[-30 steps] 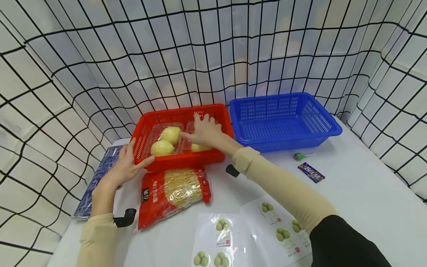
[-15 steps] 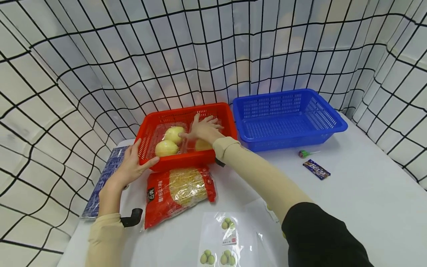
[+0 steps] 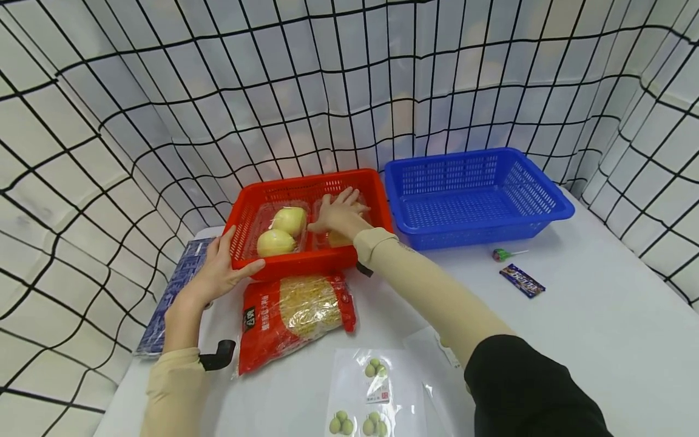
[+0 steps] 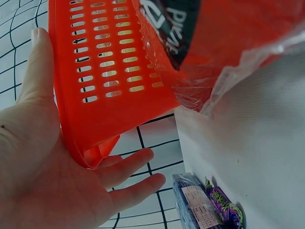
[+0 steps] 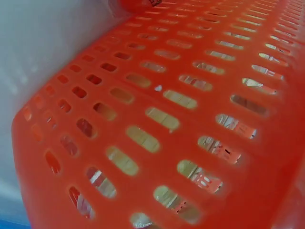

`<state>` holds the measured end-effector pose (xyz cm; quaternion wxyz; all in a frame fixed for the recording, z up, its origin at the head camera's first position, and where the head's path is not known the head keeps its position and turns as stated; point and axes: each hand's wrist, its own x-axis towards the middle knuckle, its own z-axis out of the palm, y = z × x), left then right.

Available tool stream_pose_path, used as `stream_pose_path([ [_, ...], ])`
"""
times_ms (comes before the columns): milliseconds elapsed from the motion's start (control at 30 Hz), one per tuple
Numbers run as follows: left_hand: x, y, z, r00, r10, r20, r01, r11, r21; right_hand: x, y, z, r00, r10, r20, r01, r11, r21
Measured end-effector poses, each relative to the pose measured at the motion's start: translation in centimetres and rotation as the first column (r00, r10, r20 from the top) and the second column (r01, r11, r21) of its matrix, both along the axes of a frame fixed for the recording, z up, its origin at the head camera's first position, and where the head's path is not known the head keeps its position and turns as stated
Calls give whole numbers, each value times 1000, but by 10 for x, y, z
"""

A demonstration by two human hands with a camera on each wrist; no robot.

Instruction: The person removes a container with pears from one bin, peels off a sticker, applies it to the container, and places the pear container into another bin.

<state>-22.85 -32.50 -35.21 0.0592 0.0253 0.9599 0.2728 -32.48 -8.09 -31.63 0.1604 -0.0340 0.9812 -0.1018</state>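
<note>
A red plastic basket [image 3: 306,262] holds two clear plastic trays side by side. In the left tray lie two pale yellow, round pieces of produce [image 3: 276,242], their kind unclear. My left hand [image 3: 214,271] braces the basket's front left corner, thumb along the front and straight fingers past the left side. My right hand [image 3: 340,217] reaches inside, spread fingers over the right tray [image 3: 321,240] and its yellow produce [image 3: 337,239], which it partly covers. Whether it touches them is hidden. The right wrist view shows just the perforated basket wall [image 5: 157,105].
A blue basket [image 3: 464,235] adjoins the red one. In front lies a red noodle bag [image 3: 295,318]. A lollipop [image 3: 501,255], a small blue packet [image 3: 522,280], printed sheets [image 3: 377,388] and a blue patterned package [image 3: 173,297] are about. Black netting [image 3: 327,71] stands behind.
My right hand has shifted slightly over the right tray, fingers still spread. The left hand keeps its place at the basket corner. The whole head view has shifted a little.
</note>
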Motion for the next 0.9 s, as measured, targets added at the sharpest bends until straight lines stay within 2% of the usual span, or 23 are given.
stream_pose_path([
  [200,0,1,0,1000,-1,7,1,1000,5,-1,2,1,999,-22,29,21,1000,15],
  [400,2,4,-3,1000,-13,26,12,999,31,-2,7,5,991,-63,118,65,998,-11],
  [500,1,7,-3,999,-18,28,17,999,44,-6,13,9,988,-73,135,77,997,-20],
  [733,3,2,3,999,-3,43,2,1000,28,-9,15,14,988,16,154,-5,998,-66],
  [900,3,1,2,999,-6,43,4,999,41,-10,8,13,981,-30,189,45,996,-77],
])
